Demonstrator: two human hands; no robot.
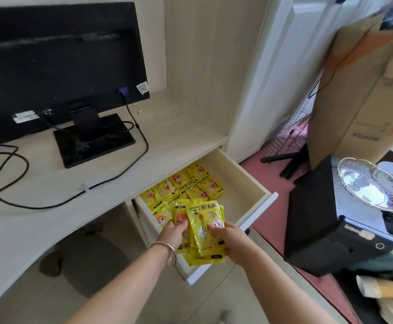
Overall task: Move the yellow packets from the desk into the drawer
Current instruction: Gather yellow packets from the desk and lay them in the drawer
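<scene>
Both hands over open drawer (249,181), sharing fanned bundle of yellow packets (202,228). Left hand (174,232) grips bundle's left edge, fingers curled round it. Right hand (230,239) pinches right edge, thumb on top. More loose packets (191,185) lie inside drawer, beyond held bundle. Desk (50,183) at left.
</scene>
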